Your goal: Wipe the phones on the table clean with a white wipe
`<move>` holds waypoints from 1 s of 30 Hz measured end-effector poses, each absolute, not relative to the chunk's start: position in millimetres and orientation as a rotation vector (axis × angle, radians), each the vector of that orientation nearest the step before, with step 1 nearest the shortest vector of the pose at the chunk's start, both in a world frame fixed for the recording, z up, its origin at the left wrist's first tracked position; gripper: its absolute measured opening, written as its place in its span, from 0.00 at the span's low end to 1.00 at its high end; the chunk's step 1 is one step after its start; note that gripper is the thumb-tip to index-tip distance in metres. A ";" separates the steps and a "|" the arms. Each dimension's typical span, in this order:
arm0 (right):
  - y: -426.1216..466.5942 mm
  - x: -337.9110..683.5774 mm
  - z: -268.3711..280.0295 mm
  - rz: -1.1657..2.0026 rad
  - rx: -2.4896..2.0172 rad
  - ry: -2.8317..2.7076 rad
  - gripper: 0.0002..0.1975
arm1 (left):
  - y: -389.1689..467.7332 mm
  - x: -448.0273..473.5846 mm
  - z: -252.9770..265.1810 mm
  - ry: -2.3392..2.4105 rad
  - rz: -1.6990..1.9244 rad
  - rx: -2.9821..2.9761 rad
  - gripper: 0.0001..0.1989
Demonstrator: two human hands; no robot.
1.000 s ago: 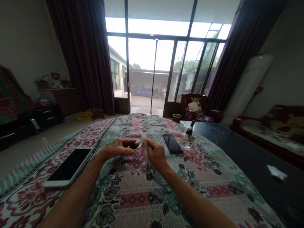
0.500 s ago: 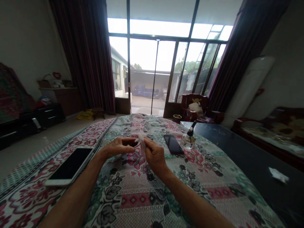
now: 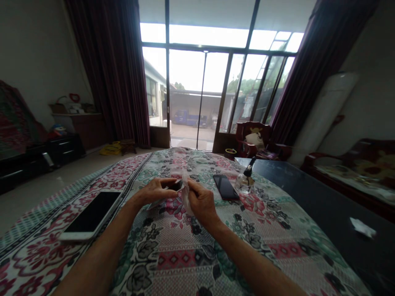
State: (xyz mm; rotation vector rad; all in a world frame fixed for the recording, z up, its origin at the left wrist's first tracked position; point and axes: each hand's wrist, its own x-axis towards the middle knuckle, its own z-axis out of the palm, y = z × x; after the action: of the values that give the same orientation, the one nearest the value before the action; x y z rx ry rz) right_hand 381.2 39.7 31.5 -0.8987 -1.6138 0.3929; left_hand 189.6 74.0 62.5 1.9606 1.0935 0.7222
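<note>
Nearest on the counter (image 3: pixel 234 263): a large white phone (image 3: pixel 91 214) lies at a slant to the left, dark screen up, just beside the person's left forearm (image 3: pixel 106 236). Patterned cloth in pink, green and grey covers the top.
Left hand (image 3: pixel 153 190): thumb and fingers are grasping a small dark item (image 3: pixel 177 186), mostly hidden, so what it is cannot be told.
Right hand (image 3: pixel 202 200): fingers are curled tight, pinching a thin white tissue (image 3: pixel 186 196).
Tissue: upright between the two hands, against the edge of the dark item, its lower part hanging beside the right fingers.
Dark phone (image 3: pixel 226 187): flat on the cloth to the right of the right hand, near it but apart.
Glass bottle (image 3: pixel 245 183): clear, with a tilted black top, standing just beyond the dark phone's right side.
Black glossy surface (image 3: pixel 321 205): right of the cloth, with a crumpled white paper (image 3: pixel 362 227) on it.
Wooden chair (image 3: pixel 253 135): past the counter, a pale bag (image 3: pixel 253 139) on it.
Glass doors (image 3: pixel 185 78): at the back, between dark purple curtains (image 3: pixel 108 74).
Yard: a blue truck (image 3: pixel 187 117) shows through the glass.
</note>
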 end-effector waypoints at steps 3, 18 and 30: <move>38.0 382.7 40.6 0.483 -0.883 -1.634 0.21 | 74.6 185.7 61.8 1.107 0.779 1.913 0.28; 64.3 407.5 39.5 0.480 -1.101 -1.446 0.20 | 79.8 168.9 57.7 1.123 0.891 1.826 0.26; 35.0 402.7 51.3 1.518 -0.791 -1.921 0.11 | 80.7 182.3 54.5 1.225 1.054 1.710 0.31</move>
State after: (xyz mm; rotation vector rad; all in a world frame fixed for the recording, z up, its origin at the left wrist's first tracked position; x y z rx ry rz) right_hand 402.7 35.0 51.3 -0.7915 -1.9210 1.5179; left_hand 182.3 80.7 54.5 1.7099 1.2248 1.0542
